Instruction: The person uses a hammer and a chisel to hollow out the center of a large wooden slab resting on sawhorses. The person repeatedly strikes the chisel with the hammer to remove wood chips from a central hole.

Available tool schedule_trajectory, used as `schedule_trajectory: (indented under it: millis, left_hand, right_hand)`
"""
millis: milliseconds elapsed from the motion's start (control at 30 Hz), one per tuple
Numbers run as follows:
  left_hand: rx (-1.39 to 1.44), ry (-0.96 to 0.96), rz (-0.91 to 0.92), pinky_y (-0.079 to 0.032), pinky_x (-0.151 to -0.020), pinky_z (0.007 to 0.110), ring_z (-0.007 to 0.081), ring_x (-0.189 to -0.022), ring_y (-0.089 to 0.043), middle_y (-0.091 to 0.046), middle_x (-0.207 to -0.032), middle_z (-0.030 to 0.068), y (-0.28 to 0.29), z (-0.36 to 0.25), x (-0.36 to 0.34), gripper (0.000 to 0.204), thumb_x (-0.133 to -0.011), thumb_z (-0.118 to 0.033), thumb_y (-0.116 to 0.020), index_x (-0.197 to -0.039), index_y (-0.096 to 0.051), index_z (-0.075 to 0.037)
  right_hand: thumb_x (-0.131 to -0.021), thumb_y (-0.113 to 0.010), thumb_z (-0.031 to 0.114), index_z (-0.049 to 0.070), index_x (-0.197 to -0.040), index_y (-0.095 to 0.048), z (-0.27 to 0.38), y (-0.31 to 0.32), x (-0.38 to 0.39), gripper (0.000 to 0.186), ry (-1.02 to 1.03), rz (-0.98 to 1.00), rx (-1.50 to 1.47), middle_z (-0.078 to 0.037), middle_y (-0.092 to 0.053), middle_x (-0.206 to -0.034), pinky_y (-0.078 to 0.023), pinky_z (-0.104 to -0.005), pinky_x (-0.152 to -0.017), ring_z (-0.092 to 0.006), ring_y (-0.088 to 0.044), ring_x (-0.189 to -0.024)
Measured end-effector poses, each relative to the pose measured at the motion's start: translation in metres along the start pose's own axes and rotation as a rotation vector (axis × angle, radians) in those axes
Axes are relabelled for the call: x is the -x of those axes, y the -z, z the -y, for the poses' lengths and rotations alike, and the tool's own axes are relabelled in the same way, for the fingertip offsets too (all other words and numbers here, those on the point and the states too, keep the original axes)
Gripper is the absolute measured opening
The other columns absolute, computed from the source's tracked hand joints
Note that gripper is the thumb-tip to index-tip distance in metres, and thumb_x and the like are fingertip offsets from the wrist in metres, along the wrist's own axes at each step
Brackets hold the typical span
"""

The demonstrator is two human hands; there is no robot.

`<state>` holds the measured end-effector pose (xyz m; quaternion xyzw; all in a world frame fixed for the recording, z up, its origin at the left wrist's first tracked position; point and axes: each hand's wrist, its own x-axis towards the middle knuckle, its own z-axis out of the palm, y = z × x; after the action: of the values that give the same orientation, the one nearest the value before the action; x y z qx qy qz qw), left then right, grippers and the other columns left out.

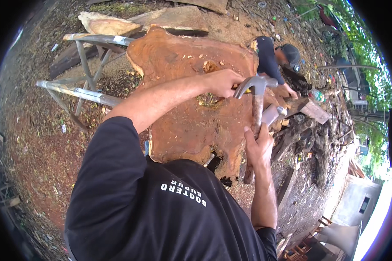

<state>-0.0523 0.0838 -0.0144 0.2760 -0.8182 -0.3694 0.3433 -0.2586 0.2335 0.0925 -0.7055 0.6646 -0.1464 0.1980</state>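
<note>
In my right hand (pixel 259 145) is the wooden handle of a claw hammer (pixel 255 108), with its steel head raised over the slab. My left hand (pixel 225 82) is closed beside the hammer's claw, over the slab's middle. A small yellow piece shows between that hand and the claw; I cannot make out what the fingers hold. Beneath both arms lies a thick reddish-brown wood slab (pixel 183 126) with an uneven edge, wood chips and a hollow (pixel 209 100) near its centre. A pale, translucent cylinder (pixel 271 114) shows just right of the hammer handle.
Metal trestles (pixel 85 91) stand at the slab's left. Rough planks (pixel 170 19) lie beyond it. A person in a dark top and cap (pixel 287 55) bends at its far right, one hand near wooden blocks (pixel 313 111). Roots and logs (pixel 320 152) lie on the littered ground.
</note>
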Motion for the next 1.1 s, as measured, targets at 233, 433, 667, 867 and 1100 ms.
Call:
schedule_trajectory:
  millis: [233, 433, 667, 867, 1100]
  left_hand:
    - [-0.077, -0.043, -0.056, -0.053, -0.082, 0.046, 0.0368, -0.093, -0.069, -0.071, -0.101, 0.0169, -0.006, 0.001, -0.009, 0.044, -0.079, -0.024, -0.081, -0.119, -0.067, -0.011]
    - [-0.035, 0.014, -0.053, -0.054, -0.083, 0.043, 0.0339, -0.093, -0.07, -0.072, -0.1, 0.0149, -0.007, 0.003, 0.001, 0.043, -0.079, -0.023, -0.082, -0.117, -0.068, -0.009]
    - [-0.054, 0.052, -0.078, -0.055, -0.086, 0.043, 0.0348, -0.097, -0.07, -0.073, -0.106, 0.016, -0.005, 0.011, -0.003, 0.048, -0.078, -0.025, -0.082, -0.122, -0.067, -0.013]
    - [-0.082, 0.085, -0.045, -0.055, -0.084, 0.043, 0.0279, -0.086, -0.071, -0.072, -0.092, 0.0136, -0.006, 0.004, 0.006, 0.037, -0.08, -0.028, -0.081, -0.107, -0.069, -0.006]
    - [-0.038, 0.064, -0.098, -0.056, -0.084, 0.043, 0.0329, -0.092, -0.071, -0.074, -0.101, 0.0142, -0.011, 0.019, 0.001, 0.048, -0.078, -0.027, -0.082, -0.123, -0.067, -0.015]
  right_hand:
    - [-0.093, -0.068, 0.023, -0.002, -0.096, -0.053, -0.019, -0.009, 0.017, 0.03, 0.118, -0.207, -0.16, -0.026, -0.065, -0.071, -0.053, -0.0471, -0.059, -0.0406, -0.067, -0.061]
    - [-0.091, -0.071, 0.024, -0.002, -0.095, -0.054, -0.013, -0.004, -0.004, 0.032, -0.013, -0.042, -0.029, -0.024, -0.064, -0.067, -0.052, -0.046, -0.057, -0.0374, -0.067, -0.058]
    - [-0.091, -0.07, 0.025, -0.002, -0.094, -0.052, -0.01, -0.012, 0.005, 0.033, 0.042, -0.202, -0.199, -0.023, -0.064, -0.068, -0.052, -0.0455, -0.059, -0.0361, -0.067, -0.059]
    - [-0.091, -0.069, 0.025, -0.002, -0.096, -0.053, -0.004, -0.007, -0.012, 0.032, 0.056, -0.039, 0.024, -0.026, -0.065, -0.072, -0.052, -0.0507, -0.06, -0.0435, -0.067, -0.062]
    - [-0.091, -0.069, 0.025, -0.003, -0.098, -0.051, -0.023, -0.025, -0.01, 0.033, 0.104, -0.14, -0.006, -0.025, -0.067, -0.071, -0.054, -0.0485, -0.058, -0.0423, -0.069, -0.062]
